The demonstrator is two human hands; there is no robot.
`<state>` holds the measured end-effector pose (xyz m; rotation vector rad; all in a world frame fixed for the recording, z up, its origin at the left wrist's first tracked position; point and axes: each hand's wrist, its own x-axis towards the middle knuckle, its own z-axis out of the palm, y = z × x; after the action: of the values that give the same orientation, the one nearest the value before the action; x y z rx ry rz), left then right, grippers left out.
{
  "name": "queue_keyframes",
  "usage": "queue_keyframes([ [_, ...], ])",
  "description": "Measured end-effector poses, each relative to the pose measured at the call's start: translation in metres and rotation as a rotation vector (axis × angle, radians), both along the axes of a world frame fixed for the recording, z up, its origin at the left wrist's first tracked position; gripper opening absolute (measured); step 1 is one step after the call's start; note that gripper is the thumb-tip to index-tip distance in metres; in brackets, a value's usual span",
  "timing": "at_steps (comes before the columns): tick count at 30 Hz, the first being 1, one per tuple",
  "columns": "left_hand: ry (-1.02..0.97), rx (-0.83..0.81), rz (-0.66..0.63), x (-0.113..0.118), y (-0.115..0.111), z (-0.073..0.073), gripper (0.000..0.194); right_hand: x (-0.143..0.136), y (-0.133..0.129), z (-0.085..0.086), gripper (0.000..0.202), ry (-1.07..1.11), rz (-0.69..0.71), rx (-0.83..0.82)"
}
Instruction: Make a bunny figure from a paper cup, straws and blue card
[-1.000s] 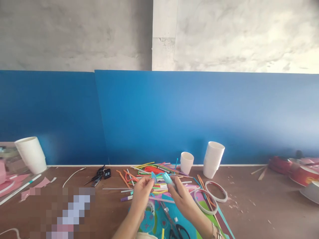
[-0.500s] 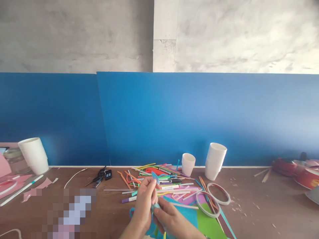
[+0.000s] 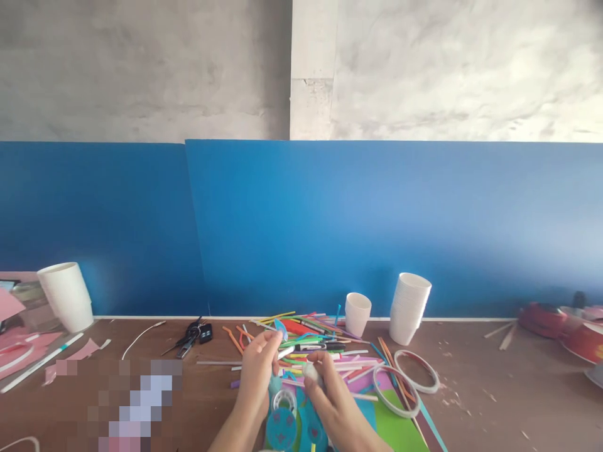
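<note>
My left hand (image 3: 260, 370) pinches a small blue piece (image 3: 281, 329) between thumb and fingertips, over the pile of pens and sticks. A pale teal lump (image 3: 274, 384) shows just under its fingers. To its right, my right hand (image 3: 330, 395) closes its thumb and fingers on a small whitish round object (image 3: 311, 372). The hands are apart. Below and between them lie a white tape ring (image 3: 284, 402), a blue disc with a drawn face (image 3: 281, 429) and another blue piece with a reddish mark (image 3: 315, 430).
Colourful sticks and markers (image 3: 325, 346) spread behind the hands. White cups (image 3: 357, 314) and a taller cup stack (image 3: 409, 309) stand by the blue partition (image 3: 377, 226). Two white rings (image 3: 396, 392) lie right, near green paper (image 3: 400, 427). Keys (image 3: 193, 336) and another cup stack (image 3: 68, 297) are left.
My hands have moved apart, the left one leftward and the right one slightly rightward. The tape ring and face disc now show between them, and the whitish object shows in my right fingers.
</note>
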<state>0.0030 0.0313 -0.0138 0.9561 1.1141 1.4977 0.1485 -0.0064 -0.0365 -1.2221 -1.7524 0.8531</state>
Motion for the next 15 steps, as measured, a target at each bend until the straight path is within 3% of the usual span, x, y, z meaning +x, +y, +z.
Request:
queue_keyframes([
  [4, 0.237, 0.177, 0.016, 0.003, 0.000, -0.003, 0.027, 0.001, 0.004, 0.005, 0.018, 0.090, -0.040, 0.073],
  [10, 0.552, 0.383, -0.006, 0.009, -0.013, -0.001, 0.012, 0.005, 0.005, 0.010, 0.019, 0.005, -0.058, 0.066],
  [15, 0.569, 0.452, 0.015, 0.009, -0.017, 0.000, 0.009, 0.008, 0.005, 0.011, 0.021, -0.083, -0.125, 0.074],
])
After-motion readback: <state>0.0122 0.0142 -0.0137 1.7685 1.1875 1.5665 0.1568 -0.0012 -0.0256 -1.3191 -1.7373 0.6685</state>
